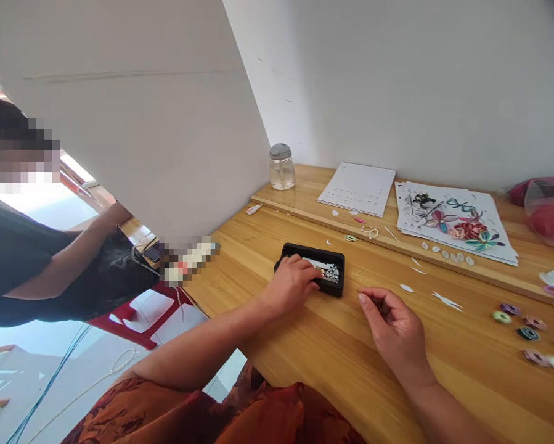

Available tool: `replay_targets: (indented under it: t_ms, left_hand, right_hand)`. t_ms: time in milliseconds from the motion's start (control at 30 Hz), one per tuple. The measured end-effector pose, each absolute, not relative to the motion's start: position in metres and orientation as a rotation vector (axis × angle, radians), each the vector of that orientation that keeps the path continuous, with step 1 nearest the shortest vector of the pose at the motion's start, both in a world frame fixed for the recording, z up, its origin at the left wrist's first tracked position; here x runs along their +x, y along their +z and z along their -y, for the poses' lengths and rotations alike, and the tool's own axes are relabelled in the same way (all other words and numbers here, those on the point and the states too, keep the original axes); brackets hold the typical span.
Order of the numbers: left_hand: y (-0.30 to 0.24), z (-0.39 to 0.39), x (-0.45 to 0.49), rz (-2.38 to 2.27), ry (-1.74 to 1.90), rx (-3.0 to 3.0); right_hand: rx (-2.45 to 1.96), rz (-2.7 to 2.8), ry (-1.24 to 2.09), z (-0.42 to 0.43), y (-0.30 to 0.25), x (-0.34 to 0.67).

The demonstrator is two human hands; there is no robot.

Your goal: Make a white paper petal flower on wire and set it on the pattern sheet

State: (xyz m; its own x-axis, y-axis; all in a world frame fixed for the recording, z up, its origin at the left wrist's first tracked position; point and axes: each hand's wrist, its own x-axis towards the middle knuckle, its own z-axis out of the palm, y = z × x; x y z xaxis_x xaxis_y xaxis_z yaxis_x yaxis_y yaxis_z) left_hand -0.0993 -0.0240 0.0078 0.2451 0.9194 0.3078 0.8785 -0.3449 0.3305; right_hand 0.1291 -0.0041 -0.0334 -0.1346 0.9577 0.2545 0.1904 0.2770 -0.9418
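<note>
Working at a wooden table [249, 259] bearing a paper stack [492, 209]; inside the black box [332, 287] on the table, resting left hand [291, 277], hiding its grip; holding right hand [397, 327] curled nearby, not clearly showing anything gripped; displaying apparently finished flowers [471, 230] on the stack; leaving spools [529, 333] and white cutouts [407, 288] seemingly unused.

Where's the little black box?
In the head view, the black box is mid-picture on the wooden table, the left hand over its near side, the right hand to its right.
</note>
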Motion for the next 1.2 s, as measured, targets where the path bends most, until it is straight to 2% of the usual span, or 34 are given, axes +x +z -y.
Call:
replay_targets:
  t_ms: [433, 633, 767, 900, 1000, 1200]
  left_hand:
    - [0.0, -0.082, -0.224, -2.108, 0.66, 2.216]
    - [0.009, -0.082, -0.228, -2.169, 0.621, 2.207]
    - [0.017, -0.059, -0.192, -2.303, 0.735, 2.181]
    - [0.02, -0.032, -0.126, -1.736, 1.049, 2.007]
    - [0.013, -0.016, -0.077, -1.259, 0.908, 1.637]
    - [0.001, -0.009, -0.038, -1.012, 0.952, 1.217]
  right_hand:
    - [-1.146, 1.506, 1.108, 0.003, -0.035, 0.128]
    - [-1.149, 1.48, 1.166, 0.005, -0.028, 0.127]
    - [-1.155, 1.467, 1.176, 0.005, -0.026, 0.128]
    - [-1.15, 1.482, 1.166, 0.005, -0.026, 0.127]
    - [-1.132, 1.463, 1.156, 0.004, -0.026, 0.126]
    - [-1.079, 1.426, 1.171, 0.003, -0.024, 0.128]
